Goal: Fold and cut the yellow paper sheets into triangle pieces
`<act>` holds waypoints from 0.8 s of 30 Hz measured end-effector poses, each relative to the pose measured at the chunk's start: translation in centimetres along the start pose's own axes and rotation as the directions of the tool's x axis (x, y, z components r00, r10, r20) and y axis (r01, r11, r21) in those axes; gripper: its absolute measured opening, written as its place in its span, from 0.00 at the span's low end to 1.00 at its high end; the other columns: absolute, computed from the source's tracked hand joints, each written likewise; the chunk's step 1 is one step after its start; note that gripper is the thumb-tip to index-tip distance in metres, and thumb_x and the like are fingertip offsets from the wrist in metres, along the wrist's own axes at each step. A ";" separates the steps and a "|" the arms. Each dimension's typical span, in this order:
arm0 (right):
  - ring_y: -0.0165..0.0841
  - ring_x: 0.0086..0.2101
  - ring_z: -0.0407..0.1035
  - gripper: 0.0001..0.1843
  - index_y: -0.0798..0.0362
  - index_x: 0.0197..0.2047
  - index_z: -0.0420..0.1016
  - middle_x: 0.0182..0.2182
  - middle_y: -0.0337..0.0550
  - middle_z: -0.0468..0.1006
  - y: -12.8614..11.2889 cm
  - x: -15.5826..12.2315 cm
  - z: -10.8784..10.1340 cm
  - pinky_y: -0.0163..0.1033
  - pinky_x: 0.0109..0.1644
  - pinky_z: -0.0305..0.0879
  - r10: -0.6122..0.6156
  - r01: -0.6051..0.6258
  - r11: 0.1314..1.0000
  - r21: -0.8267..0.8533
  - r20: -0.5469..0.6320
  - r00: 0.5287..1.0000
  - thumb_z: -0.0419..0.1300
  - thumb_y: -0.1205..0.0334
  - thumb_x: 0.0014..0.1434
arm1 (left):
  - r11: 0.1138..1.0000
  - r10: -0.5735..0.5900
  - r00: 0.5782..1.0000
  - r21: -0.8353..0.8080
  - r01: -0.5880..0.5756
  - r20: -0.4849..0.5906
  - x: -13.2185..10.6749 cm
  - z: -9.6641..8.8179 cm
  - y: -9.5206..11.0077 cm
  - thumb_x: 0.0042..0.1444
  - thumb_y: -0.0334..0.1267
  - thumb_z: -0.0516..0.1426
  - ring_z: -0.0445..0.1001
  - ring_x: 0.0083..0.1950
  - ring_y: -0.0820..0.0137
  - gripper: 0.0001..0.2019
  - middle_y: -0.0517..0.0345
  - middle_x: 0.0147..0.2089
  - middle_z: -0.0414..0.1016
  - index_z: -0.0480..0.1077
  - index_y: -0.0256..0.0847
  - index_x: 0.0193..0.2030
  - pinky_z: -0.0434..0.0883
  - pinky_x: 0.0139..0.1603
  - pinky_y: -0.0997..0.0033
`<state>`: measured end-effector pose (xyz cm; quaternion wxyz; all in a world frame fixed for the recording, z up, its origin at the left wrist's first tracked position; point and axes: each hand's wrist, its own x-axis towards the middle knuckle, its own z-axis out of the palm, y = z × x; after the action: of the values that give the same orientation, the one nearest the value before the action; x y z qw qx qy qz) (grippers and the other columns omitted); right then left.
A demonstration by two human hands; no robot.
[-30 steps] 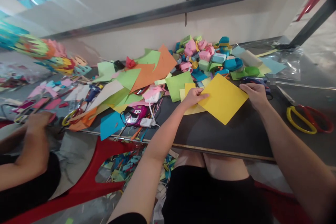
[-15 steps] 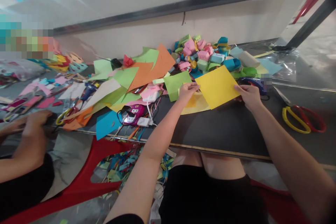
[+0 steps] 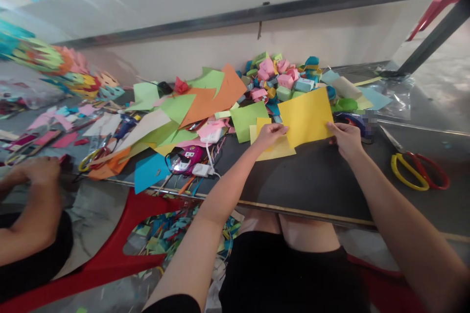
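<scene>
I hold a yellow sheet of paper (image 3: 306,115) lifted off the dark table (image 3: 316,181), tilted up toward me. My left hand (image 3: 270,134) pinches its lower left corner. My right hand (image 3: 345,138) grips its right edge with closed fingers. Under the sheet lie more pale yellow sheets (image 3: 273,149). A light green sheet (image 3: 247,120) lies just left of my left hand.
A heap of folded coloured paper pieces (image 3: 286,78) sits behind the sheet. Green and orange sheets (image 3: 198,102) spread to the left. Yellow and red scissors (image 3: 418,173) lie at the right. A pink device with cables (image 3: 187,159) rests near the table edge. Another person's hand (image 3: 35,173) works at far left.
The yellow sheet has been raised from flat on the table and turned upright, moving away from me. Both my hands went with it.
</scene>
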<state>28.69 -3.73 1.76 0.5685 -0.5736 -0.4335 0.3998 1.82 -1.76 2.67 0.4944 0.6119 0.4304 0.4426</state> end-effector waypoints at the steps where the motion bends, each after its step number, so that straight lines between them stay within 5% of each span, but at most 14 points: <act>1: 0.34 0.20 0.71 0.21 0.49 0.27 0.81 0.24 0.44 0.81 -0.1 -0.1 0.1 0.38 0.15 0.66 0.008 -0.008 1.000 0.001 0.017 1.000 0.76 0.40 0.43 | 0.998 0.027 1.000 0.049 -0.026 -0.005 0.0 0.0 0.0 0.54 0.53 0.65 0.69 0.32 0.72 0.19 0.59 0.26 0.71 0.73 0.39 0.26 0.65 0.37 0.70; 5: 0.36 0.21 0.73 0.24 0.51 0.31 0.80 0.27 0.48 0.82 -1.1 0.3 0.1 0.40 0.20 0.70 0.018 -0.018 0.996 -0.085 -0.002 1.000 0.66 0.36 0.56 | 0.983 0.121 0.985 0.154 -0.102 -0.121 0.1 -1.1 0.3 0.58 0.53 0.62 0.66 0.31 0.72 0.19 0.61 0.26 0.68 0.73 0.39 0.26 0.60 0.34 0.70; 8: 0.37 0.27 0.75 0.23 0.53 0.42 0.81 0.36 0.52 0.84 -3.1 -0.2 0.4 0.42 0.30 0.72 -0.256 0.204 0.895 -0.396 -0.082 0.963 0.63 0.40 0.61 | 0.982 0.146 0.975 0.142 -0.123 -0.165 0.1 -1.4 0.6 0.57 0.51 0.63 0.62 0.29 0.74 0.18 0.62 0.24 0.65 0.72 0.39 0.24 0.58 0.32 0.71; 11: 0.41 0.37 0.77 0.24 0.54 0.51 0.79 0.43 0.52 0.84 -5.3 -2.7 2.0 0.44 0.41 0.71 -0.596 0.564 0.543 -0.622 0.187 0.781 0.65 0.45 0.59 | 0.995 0.098 0.959 0.057 -0.086 -0.267 -0.3 -0.2 1.0 0.58 0.49 0.62 0.56 0.26 0.75 0.22 0.65 0.21 0.57 0.64 0.40 0.19 0.56 0.30 0.71; 14: 0.43 0.44 0.75 0.18 0.53 0.49 0.81 0.43 0.51 0.84 -6.5 -6.1 4.5 0.44 0.44 0.67 -0.630 0.790 0.145 -0.596 0.560 0.538 0.63 0.49 0.63 | 1.000 0.006 0.934 0.000 -0.007 -0.358 -1.5 2.2 1.8 0.60 0.47 0.61 0.54 0.24 0.77 0.25 0.66 0.19 0.51 0.57 0.41 0.18 0.55 0.29 0.73; 16: 0.40 0.41 0.74 0.11 0.53 0.43 0.82 0.37 0.48 0.84 -6.5 -7.6 5.7 0.43 0.42 0.62 -0.596 0.809 -0.015 -0.588 0.655 0.465 0.59 0.58 0.67 | 0.999 -0.026 0.934 0.012 0.032 -0.358 -2.6 3.4 2.4 0.62 0.49 0.59 0.57 0.24 0.76 0.24 0.66 0.19 0.53 0.58 0.41 0.19 0.58 0.29 0.74; 19: 0.36 0.34 0.72 0.15 0.53 0.39 0.83 0.32 0.46 0.84 -6.4 -8.1 5.8 0.42 0.41 0.59 -0.604 0.785 -0.091 -0.613 0.661 0.446 0.54 0.68 0.69 | 0.986 0.039 0.952 0.165 0.013 -0.305 -4.0 3.4 3.7 0.67 0.53 0.54 0.72 0.32 0.70 0.20 0.57 0.29 0.73 0.70 0.40 0.30 0.68 0.37 0.71; 21: 0.35 0.34 0.74 0.17 0.53 0.41 0.84 0.33 0.45 0.85 -6.4 -7.6 4.9 0.42 0.43 0.60 -0.636 0.777 -0.077 -0.625 0.631 0.444 0.53 0.69 0.69 | 0.908 0.230 0.940 0.404 -0.113 -0.253 -4.5 2.3 4.7 0.65 0.56 0.57 0.78 0.48 0.63 0.19 0.47 0.47 0.79 0.74 0.41 0.46 0.72 0.49 0.65; 24: 0.35 0.39 0.78 0.17 0.51 0.41 0.85 0.38 0.45 0.87 -6.8 -6.6 3.2 0.43 0.49 0.63 -0.675 0.801 -0.023 -0.598 0.601 0.429 0.53 0.67 0.69 | 0.524 0.483 0.872 0.774 -0.357 0.076 -4.8 0.2 5.6 0.63 0.54 0.59 0.68 0.69 0.55 0.20 0.40 0.64 0.73 0.75 0.43 0.54 0.65 0.65 0.55</act>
<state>23.34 -9.19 8.23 0.3037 -0.4155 -0.8352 -0.1937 1.38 -7.23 7.62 0.0315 0.8129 0.4509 0.3673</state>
